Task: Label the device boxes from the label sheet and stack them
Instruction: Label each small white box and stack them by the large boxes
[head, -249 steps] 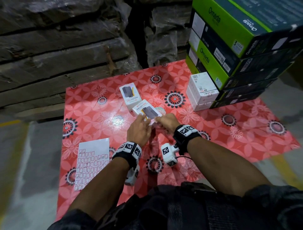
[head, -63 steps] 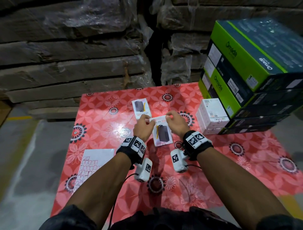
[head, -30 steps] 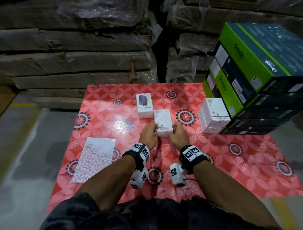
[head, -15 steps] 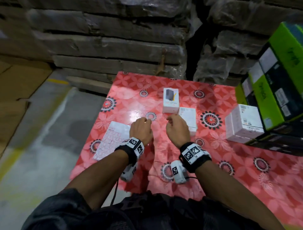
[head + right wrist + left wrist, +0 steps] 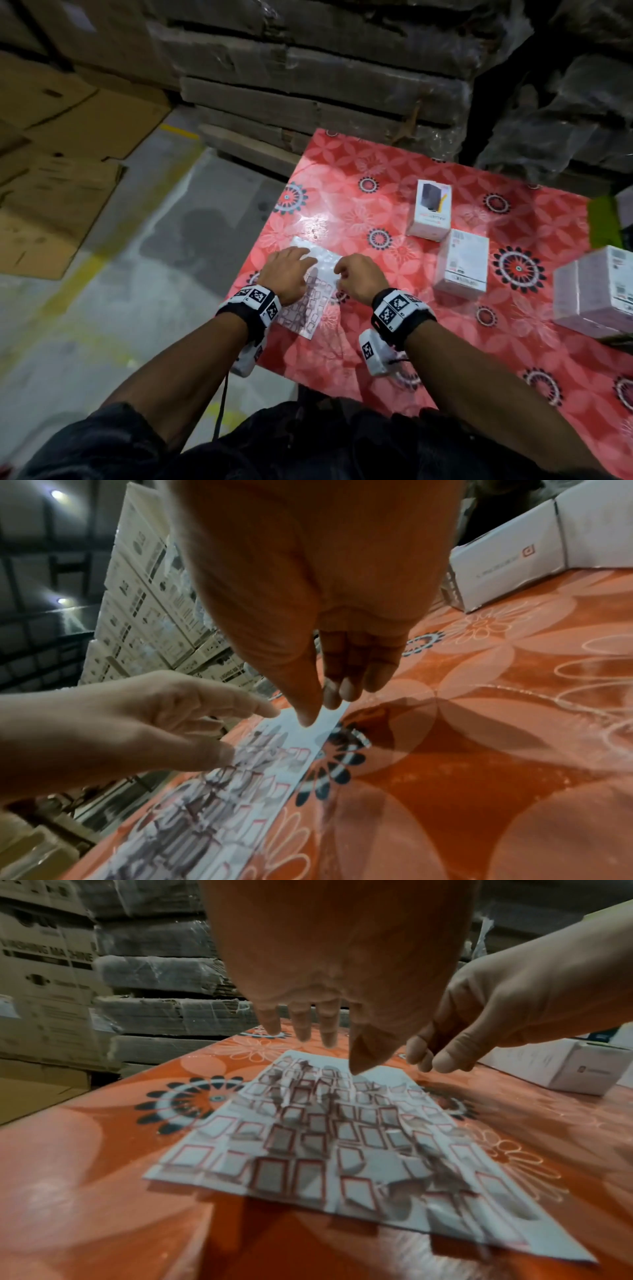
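Nearest the left edge of the red flower-patterned tablecloth (image 5: pixel 445 359), close to its near-left corner, lies the white paper label sheet (image 5: pixel 313 298), printed with rows of small red-bordered rectangles; many of them curl up off the backing. Its long axis runs from the near edge toward the far edge, leaning slightly left. The left hand (image 5: pixel 287 274) hovers over the sheet's left half, fingers straight and slightly spread, holding nothing. The right hand (image 5: pixel 359 277) is at the sheet's right edge, thumb and fingers drawn close together over the paper; whether they already pinch a label cannot be told. The right hand seems nearer a pick. Further right, well apart, lie two white cardboard device boxes (image 5: pixel 462 263), long axes toward the far edge.
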Demonstrator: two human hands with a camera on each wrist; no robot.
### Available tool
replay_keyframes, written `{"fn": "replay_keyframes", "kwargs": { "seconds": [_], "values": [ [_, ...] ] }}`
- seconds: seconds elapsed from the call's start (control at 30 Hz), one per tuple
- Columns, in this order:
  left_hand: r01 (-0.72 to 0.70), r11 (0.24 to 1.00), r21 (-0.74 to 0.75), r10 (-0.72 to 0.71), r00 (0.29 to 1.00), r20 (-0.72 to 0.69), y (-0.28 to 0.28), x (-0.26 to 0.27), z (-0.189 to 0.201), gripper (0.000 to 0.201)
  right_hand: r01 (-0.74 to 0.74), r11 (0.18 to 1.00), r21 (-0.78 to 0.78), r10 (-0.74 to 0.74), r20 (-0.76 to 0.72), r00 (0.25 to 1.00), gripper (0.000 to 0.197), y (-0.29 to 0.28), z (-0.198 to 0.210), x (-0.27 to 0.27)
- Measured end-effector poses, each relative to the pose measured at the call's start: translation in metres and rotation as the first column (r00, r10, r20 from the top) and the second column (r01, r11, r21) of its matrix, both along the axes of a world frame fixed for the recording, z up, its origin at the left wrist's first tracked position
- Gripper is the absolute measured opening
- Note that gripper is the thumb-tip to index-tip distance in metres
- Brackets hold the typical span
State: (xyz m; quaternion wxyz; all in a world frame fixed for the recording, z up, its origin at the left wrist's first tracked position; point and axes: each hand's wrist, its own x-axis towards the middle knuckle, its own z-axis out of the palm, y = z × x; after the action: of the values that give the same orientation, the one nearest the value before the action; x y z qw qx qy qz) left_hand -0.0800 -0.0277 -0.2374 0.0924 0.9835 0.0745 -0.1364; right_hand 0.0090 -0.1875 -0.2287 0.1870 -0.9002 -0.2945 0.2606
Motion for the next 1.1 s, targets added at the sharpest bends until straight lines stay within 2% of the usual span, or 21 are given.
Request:
{"fn": "replay_keyframes", "kwargs": {
  "seconds": [0.23, 0.43, 0.6, 0.73, 0.83, 1.1],
  "values": [
    [0.091, 0.995, 0.026, -0.090, 0.995, -0.039, 0.009, -0.001, -0.009, 0.058, -0.092, 0.994, -0.050, 0.096, 0.082, 0.992, 0.027, 0.019, -0.004, -0.009],
    [0.122, 0.993, 0.007, -0.122, 0.992, 0.023, 0.009, -0.001, -0.011, 0.037, -0.129, 0.983, -0.127, 0.149, 0.163, 0.975, 0.012, 0.026, -0.001, -0.019],
    [0.134, 0.991, 0.023, -0.135, 0.991, 0.022, 0.009, -0.001, -0.011, 0.041, -0.124, 0.981, -0.147, 0.146, 0.150, 0.978, 0.017, 0.027, -0.001, -0.020],
    [0.144, 0.989, 0.041, -0.144, 0.989, 0.012, 0.009, -0.001, -0.011, 0.045, -0.046, 0.994, -0.098, 0.051, 0.049, 0.997, 0.024, 0.026, -0.003, -0.017],
    [0.149, 0.987, 0.065, -0.150, 0.989, 0.012, 0.008, 0.000, -0.008, 0.045, 0.053, 0.998, -0.017, -0.054, -0.054, 0.997, 0.021, 0.023, -0.001, -0.013],
    [0.116, 0.990, 0.086, -0.118, 0.993, 0.014, 0.002, 0.003, -0.007, 0.040, 0.198, 0.978, 0.065, -0.188, -0.133, 0.973, 0.016, 0.016, -0.007, -0.007]
  ]
}}
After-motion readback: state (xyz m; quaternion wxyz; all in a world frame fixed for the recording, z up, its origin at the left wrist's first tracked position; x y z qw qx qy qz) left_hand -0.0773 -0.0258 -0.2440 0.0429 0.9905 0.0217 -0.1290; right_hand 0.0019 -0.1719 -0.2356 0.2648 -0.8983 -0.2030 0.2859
